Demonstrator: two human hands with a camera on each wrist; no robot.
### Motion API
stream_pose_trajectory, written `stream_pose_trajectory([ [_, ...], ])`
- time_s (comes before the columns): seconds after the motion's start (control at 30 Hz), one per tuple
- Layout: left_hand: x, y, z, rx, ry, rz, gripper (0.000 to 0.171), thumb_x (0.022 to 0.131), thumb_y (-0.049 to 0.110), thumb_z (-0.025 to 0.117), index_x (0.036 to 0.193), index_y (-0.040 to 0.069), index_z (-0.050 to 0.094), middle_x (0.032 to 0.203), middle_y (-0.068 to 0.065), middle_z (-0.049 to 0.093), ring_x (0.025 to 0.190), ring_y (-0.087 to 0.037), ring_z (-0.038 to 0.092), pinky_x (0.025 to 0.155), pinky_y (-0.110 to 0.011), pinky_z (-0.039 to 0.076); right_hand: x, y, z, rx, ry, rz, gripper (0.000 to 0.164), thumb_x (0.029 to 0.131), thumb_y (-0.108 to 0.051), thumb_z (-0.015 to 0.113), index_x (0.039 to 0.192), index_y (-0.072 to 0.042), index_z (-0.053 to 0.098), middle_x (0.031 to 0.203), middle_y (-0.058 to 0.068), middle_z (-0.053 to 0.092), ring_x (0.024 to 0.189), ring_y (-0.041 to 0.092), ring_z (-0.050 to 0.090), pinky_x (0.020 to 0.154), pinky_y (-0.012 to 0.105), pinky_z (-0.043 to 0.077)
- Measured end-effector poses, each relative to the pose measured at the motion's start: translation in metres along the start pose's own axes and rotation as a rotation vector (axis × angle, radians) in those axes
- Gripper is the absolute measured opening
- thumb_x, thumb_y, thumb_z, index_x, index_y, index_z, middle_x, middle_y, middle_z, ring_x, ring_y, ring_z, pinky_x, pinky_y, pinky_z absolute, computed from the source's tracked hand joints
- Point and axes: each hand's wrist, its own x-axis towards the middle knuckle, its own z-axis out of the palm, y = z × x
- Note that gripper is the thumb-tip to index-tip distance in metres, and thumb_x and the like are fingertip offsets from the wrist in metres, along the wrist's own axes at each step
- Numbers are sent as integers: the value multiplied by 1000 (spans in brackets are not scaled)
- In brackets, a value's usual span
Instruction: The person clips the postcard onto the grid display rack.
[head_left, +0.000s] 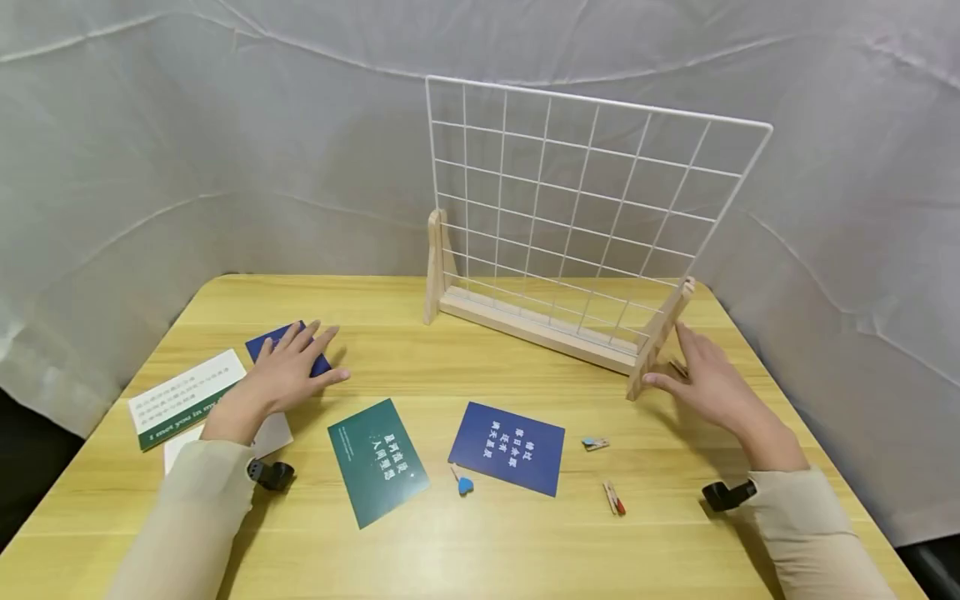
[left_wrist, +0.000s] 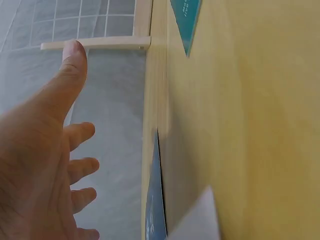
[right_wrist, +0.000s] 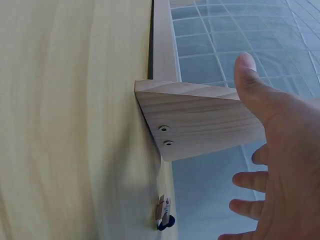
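My left hand (head_left: 281, 379) hovers palm down with fingers spread over a dark blue card (head_left: 321, 365). In the left wrist view that hand (left_wrist: 35, 135) shows nothing in its fingers, and a blue card edge (left_wrist: 155, 205) lies below. My right hand (head_left: 708, 387) is beside the right wooden end piece (head_left: 658, 340) of a white wire grid rack (head_left: 570, 192). Thumb and fingers stand apart in the right wrist view, the thumb overlapping the end piece (right_wrist: 200, 120). A small wooden clothespin (right_wrist: 164, 212) lies on the table near this hand.
A green card (head_left: 377, 462) and a blue card (head_left: 508, 448) lie mid-table. White-and-green cards (head_left: 187, 387) lie at left. Small clothespins lie in front: one with a blue heart (head_left: 465, 485), one light blue (head_left: 596, 444), one red (head_left: 613, 498). A pale curtain (head_left: 225, 167) hangs behind the table.
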Motion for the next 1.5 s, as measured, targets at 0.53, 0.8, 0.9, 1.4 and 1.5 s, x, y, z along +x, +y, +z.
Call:
stream_pose_trajectory([
  [0.53, 78, 32, 2, -94, 65, 89, 81, 98, 62, 40, 158, 16, 13, 158, -23, 17, 143, -45, 15, 112, -63, 10, 5, -2, -3, 67, 145, 12, 93, 97, -41, 60, 157, -10, -3, 143, 39, 33, 125, 60, 35, 93, 73, 32],
  [0.8, 106, 39, 12, -257, 110, 56, 77, 98, 61, 41, 158, 23, 10, 159, -20, 16, 144, -43, 16, 112, -62, 15, 5, -4, 3, 95, 169, 25, 88, 97, -41, 60, 158, -11, 4, 144, 37, 33, 126, 57, 36, 91, 72, 35],
  [0.9, 116, 42, 14, -323, 126, 49, 78, 98, 62, 40, 158, 22, 11, 160, -18, 16, 144, -41, 16, 113, -61, 15, 6, -4, 3, 94, 187, 24, 86, 97, -41, 61, 158, -13, 6, 143, 37, 35, 125, 56, 39, 89, 71, 37],
  [1.4, 158, 65, 14, -455, 258, 85, 77, 99, 57, 44, 155, 9, 23, 151, -19, 37, 133, -37, 40, 108, -54, 33, 14, -14, 11, 118, 254, -14, 81, 99, -38, 57, 157, -10, 9, 136, 32, 45, 119, 49, 49, 84, 63, 47],
  [1.5, 164, 69, 13, -431, 264, 84, 76, 99, 55, 46, 154, 9, 24, 150, -17, 38, 135, -36, 38, 110, -53, 30, 14, -16, 13, 106, 267, -12, 78, 99, -35, 58, 156, -6, 12, 132, 32, 49, 116, 48, 52, 82, 62, 49],
])
